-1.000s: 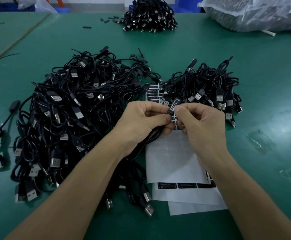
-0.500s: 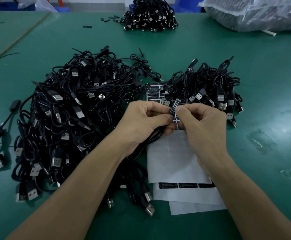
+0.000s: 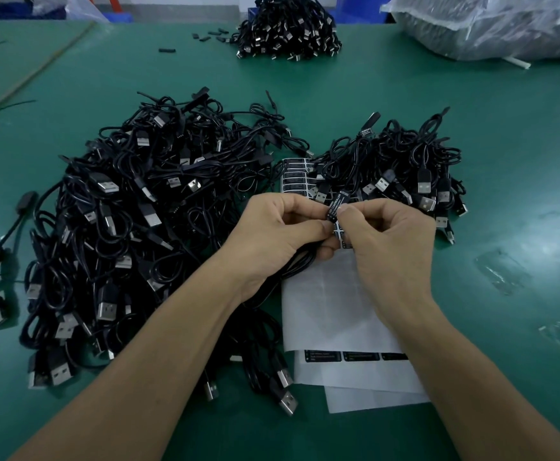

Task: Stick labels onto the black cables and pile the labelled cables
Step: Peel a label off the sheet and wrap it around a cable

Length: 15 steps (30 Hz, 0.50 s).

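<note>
Near the table's (image 3: 511, 134) middle, over the sheets (image 3: 325, 304), both hands pinch one cable (image 3: 293, 269): the left hand (image 3: 282, 227) steadies its black block while the right hand (image 3: 388, 237) thumbs the label (image 3: 336, 206) flat, probably to seat it. Three heaps show: a big heap (image 3: 132, 227) toward the left edge, likely unlabelled; a small pile (image 3: 405, 168) just right of the hands, likely labelled; a far heap (image 3: 288, 28) at the far edge. Three sheets overlap.

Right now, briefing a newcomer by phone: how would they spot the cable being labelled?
On the green table, between the big heap and the smaller pile to its right, two hands meet over white label sheets. The cable is the one whose black block with white lettering is pinched between left hand and right hand, the only one held.
</note>
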Available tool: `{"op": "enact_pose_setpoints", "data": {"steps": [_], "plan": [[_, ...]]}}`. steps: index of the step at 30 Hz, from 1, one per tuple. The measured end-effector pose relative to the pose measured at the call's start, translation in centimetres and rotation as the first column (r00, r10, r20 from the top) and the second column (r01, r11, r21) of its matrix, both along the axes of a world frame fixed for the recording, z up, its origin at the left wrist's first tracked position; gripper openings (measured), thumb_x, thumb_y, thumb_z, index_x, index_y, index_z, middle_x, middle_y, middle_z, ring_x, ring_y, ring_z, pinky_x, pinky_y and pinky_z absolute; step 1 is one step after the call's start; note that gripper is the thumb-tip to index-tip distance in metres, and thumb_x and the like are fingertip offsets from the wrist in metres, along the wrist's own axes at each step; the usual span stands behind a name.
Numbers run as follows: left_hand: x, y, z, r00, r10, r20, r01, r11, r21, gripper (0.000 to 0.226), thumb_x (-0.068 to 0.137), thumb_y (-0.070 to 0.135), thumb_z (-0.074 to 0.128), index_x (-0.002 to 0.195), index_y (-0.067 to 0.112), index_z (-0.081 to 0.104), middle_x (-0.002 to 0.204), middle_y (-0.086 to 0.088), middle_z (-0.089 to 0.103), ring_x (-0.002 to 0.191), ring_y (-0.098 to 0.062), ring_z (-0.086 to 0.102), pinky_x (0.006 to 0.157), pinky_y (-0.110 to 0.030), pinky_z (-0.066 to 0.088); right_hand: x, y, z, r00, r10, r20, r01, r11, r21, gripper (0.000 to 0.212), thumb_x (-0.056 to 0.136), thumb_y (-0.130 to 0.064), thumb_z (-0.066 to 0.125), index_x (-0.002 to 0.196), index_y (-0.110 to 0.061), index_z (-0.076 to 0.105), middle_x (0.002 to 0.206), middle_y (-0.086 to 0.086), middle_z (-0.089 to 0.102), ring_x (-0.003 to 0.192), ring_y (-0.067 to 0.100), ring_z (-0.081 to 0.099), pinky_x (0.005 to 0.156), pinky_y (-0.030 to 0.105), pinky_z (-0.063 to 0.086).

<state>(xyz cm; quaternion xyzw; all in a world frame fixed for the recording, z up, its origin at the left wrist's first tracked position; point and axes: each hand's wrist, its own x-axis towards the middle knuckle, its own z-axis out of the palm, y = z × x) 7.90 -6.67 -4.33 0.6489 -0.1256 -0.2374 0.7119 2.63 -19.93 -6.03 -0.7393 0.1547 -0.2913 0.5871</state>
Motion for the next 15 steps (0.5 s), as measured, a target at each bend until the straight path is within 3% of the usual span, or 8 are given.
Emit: {"op": "enact_pose_setpoints", "data": {"steps": [7, 15], "plan": [[-0.04, 0.0, -0.04, 1.0, 0.003, -0.013, -0.003, 1.0, -0.022, 0.014, 0.086, -0.008, 0.07, 0.082, 0.006, 0.072, 0.071, -0.014, 0.073, 0.058, -0.017, 0.069, 0.059, -0.022, 0.057, -0.16, 0.4, 0.28, 0.999, 0.009, 0.036, -0.009, 1.0, -0.001, 0.02, 0.084, -0.009, 0.07, 0.067, -0.02, 0.07, 0.05, -0.015, 0.064, 0.043, -0.004, 0.055, 0.047, 0.008, 0.041], [-0.03, -0.06, 0.02, 1.0, 0.01, -0.022, -0.01, 1.0, -0.024, 0.01, 0.087, -0.008, 0.069, 0.089, 0.001, 0.07, 0.069, -0.013, 0.073, 0.056, -0.016, 0.069, 0.057, -0.02, 0.056, 0.01, 0.2, 0.07, 0.999, -0.032, 0.003, 0.032, 0.999, -0.007, 0.016, 0.082, -0.018, 0.071, 0.067, -0.023, 0.072, 0.056, -0.014, 0.066, 0.048, -0.003, 0.056, 0.05, 0.011, 0.042]]}}
